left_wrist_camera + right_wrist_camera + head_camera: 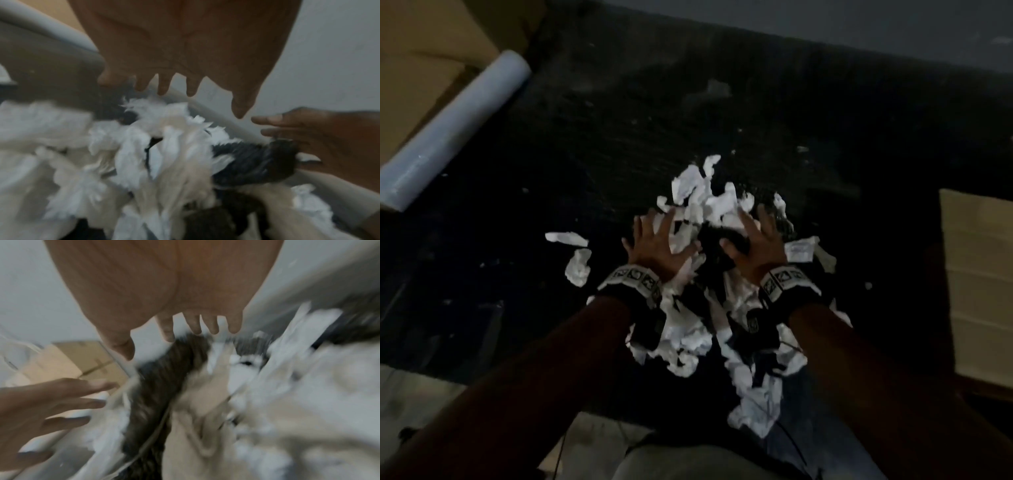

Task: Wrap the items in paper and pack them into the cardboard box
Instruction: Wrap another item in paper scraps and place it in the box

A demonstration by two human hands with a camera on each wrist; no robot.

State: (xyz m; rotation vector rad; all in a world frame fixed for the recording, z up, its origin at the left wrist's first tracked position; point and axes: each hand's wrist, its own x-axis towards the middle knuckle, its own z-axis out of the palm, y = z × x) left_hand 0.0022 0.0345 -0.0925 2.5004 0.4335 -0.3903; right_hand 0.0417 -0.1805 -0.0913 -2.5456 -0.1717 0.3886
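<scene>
A heap of torn, crumpled white paper lies on a dark mat in the head view. Both hands hover over the heap with fingers spread. My left hand is open, palm down, above the left side of the paper. My right hand is open too, above the right side, over a dark patch in the paper. In the left wrist view the left hand's fingers are straight above the paper. The right wrist view shows straight fingers over blurred paper. Neither hand holds anything.
A roll of clear film lies at the upper left beside cardboard. More cardboard stands at the right edge. Loose paper scraps lie left of the heap. A pale wall base runs along the top.
</scene>
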